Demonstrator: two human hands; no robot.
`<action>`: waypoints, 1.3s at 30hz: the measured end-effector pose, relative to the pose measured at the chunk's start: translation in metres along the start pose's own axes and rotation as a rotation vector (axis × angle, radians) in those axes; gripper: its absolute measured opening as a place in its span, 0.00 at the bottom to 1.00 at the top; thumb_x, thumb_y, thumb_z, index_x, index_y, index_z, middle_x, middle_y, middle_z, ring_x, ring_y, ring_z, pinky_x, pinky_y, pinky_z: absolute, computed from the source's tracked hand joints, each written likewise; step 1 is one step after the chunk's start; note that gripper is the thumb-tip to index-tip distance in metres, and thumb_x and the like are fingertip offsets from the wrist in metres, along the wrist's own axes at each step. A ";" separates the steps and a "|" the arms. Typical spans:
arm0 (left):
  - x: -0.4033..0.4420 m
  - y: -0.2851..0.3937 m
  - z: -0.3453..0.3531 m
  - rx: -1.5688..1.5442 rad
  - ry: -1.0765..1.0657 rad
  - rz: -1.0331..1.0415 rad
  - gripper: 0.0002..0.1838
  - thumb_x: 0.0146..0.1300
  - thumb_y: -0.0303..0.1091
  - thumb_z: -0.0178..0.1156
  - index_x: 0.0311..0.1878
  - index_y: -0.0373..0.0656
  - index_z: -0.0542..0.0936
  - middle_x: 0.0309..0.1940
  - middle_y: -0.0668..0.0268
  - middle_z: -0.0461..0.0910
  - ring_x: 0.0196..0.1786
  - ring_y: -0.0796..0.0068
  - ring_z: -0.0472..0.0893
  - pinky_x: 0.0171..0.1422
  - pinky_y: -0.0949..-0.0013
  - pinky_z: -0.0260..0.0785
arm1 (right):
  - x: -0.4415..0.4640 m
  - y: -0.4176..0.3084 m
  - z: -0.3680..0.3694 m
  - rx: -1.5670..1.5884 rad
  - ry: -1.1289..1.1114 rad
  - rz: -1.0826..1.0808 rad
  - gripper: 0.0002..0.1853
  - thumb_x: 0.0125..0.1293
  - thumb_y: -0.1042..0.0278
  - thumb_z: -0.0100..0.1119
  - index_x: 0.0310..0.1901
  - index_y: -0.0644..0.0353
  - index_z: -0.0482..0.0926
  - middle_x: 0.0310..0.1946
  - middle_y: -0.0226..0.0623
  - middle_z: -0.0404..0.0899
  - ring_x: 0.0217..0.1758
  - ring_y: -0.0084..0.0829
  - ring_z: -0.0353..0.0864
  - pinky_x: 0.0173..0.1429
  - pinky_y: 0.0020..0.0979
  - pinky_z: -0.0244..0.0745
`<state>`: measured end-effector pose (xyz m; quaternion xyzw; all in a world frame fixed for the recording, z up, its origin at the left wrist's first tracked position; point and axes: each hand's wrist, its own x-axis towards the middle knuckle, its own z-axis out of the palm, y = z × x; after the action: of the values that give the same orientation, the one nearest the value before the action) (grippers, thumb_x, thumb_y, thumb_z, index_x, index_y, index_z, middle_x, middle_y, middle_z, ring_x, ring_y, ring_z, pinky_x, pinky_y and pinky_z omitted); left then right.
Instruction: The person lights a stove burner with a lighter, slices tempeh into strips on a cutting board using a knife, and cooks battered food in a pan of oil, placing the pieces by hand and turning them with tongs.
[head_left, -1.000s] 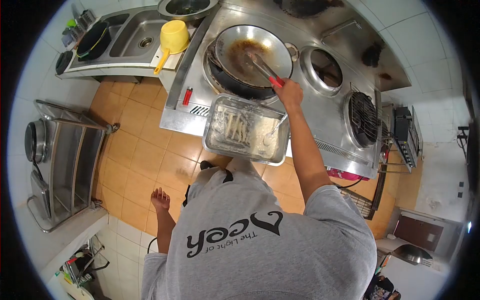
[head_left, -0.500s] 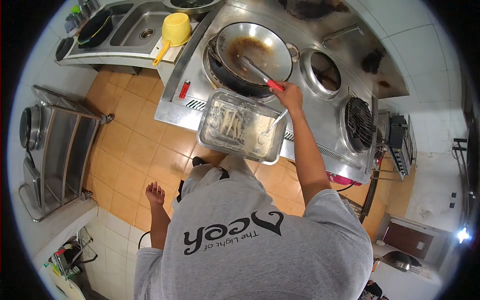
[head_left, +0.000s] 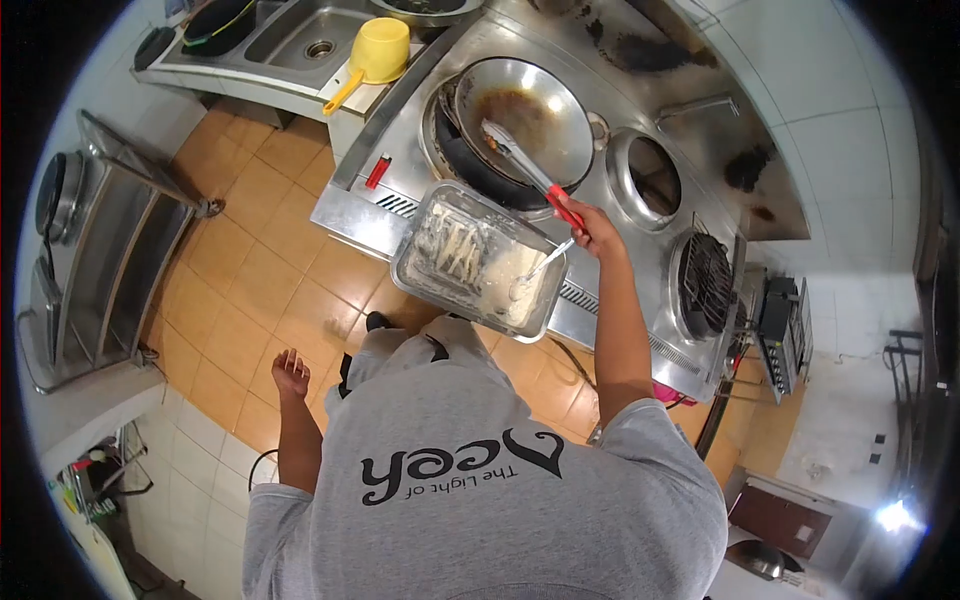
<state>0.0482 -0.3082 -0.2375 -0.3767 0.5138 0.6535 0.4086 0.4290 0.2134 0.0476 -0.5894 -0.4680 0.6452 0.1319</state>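
Note:
In my right hand (head_left: 597, 232) is a pair of metal tongs (head_left: 538, 172) with red grips, my fingers wrapped round them. The tong tips are over the near side of a wok (head_left: 558, 92) with brown oil at its bottom; small brown bits show near the tips. Below my right hand, a rectangular tray (head_left: 408, 262) at the stove's front edge contains pale batter-coated strips (head_left: 460, 252) and wet batter (head_left: 512, 285). A metal utensil (head_left: 548, 262) rests in the batter. My left hand (head_left: 291, 372) hangs at my side, fingers loosely apart, holding nothing.
A red lighter (head_left: 379, 170) lies left of the wok. Right of it are a burner ring (head_left: 645, 175) and a burner with a black grate (head_left: 706, 280). A yellow dipper (head_left: 380, 50) stands beside the sink (head_left: 300, 35). A metal shelf rack (head_left: 125, 260) is at left.
My right hand has drawn the tongs back toward me and slightly down, away from the wok's middle. The view has shifted a little. My left hand still hangs free.

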 end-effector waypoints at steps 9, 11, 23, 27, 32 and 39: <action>0.001 -0.010 -0.006 -0.024 0.014 0.000 0.16 0.67 0.49 0.53 0.53 0.55 0.74 0.50 0.78 0.78 0.42 0.78 0.73 0.42 0.71 0.66 | 0.010 0.010 -0.028 0.393 -0.197 0.173 0.19 0.67 0.51 0.61 0.51 0.54 0.75 0.34 0.34 0.83 0.10 0.14 0.62 0.10 0.13 0.55; -0.003 -0.011 -0.001 -0.028 0.031 -0.003 0.15 0.67 0.48 0.53 0.51 0.54 0.75 0.50 0.77 0.79 0.39 0.79 0.73 0.40 0.71 0.67 | 0.013 0.010 -0.032 0.411 -0.185 0.180 0.19 0.67 0.51 0.61 0.52 0.54 0.75 0.35 0.34 0.83 0.10 0.14 0.63 0.10 0.13 0.55; -0.002 -0.010 -0.001 0.024 0.033 -0.008 0.17 0.67 0.50 0.51 0.54 0.53 0.74 0.50 0.78 0.78 0.39 0.78 0.73 0.40 0.72 0.66 | 0.011 -0.006 -0.049 0.009 0.235 -0.131 0.26 0.61 0.42 0.65 0.47 0.58 0.80 0.32 0.32 0.83 0.14 0.16 0.69 0.16 0.19 0.61; 0.003 -0.008 0.000 0.045 0.039 0.004 0.18 0.67 0.50 0.51 0.54 0.53 0.73 0.50 0.77 0.78 0.37 0.78 0.73 0.38 0.71 0.65 | 0.025 -0.004 -0.049 -0.702 0.594 -0.462 0.31 0.54 0.40 0.70 0.51 0.56 0.82 0.33 0.38 0.85 0.24 0.30 0.83 0.32 0.33 0.77; -0.010 0.006 0.013 0.046 0.019 0.041 0.17 0.67 0.49 0.51 0.55 0.54 0.73 0.50 0.77 0.77 0.37 0.77 0.72 0.38 0.71 0.64 | 0.030 -0.003 -0.060 -1.053 0.608 -0.702 0.31 0.50 0.43 0.72 0.56 0.45 0.81 0.41 0.44 0.85 0.42 0.45 0.85 0.47 0.43 0.79; -0.029 -0.014 0.015 -0.015 0.041 0.100 0.17 0.67 0.49 0.52 0.55 0.54 0.73 0.50 0.77 0.77 0.37 0.77 0.72 0.38 0.70 0.64 | 0.051 0.015 -0.067 -1.034 0.584 -0.603 0.29 0.50 0.45 0.72 0.54 0.44 0.82 0.43 0.42 0.85 0.44 0.46 0.85 0.49 0.43 0.79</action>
<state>0.0708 -0.2964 -0.2129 -0.3668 0.5352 0.6694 0.3618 0.4802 0.2726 0.0128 -0.5704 -0.8067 0.0865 0.1283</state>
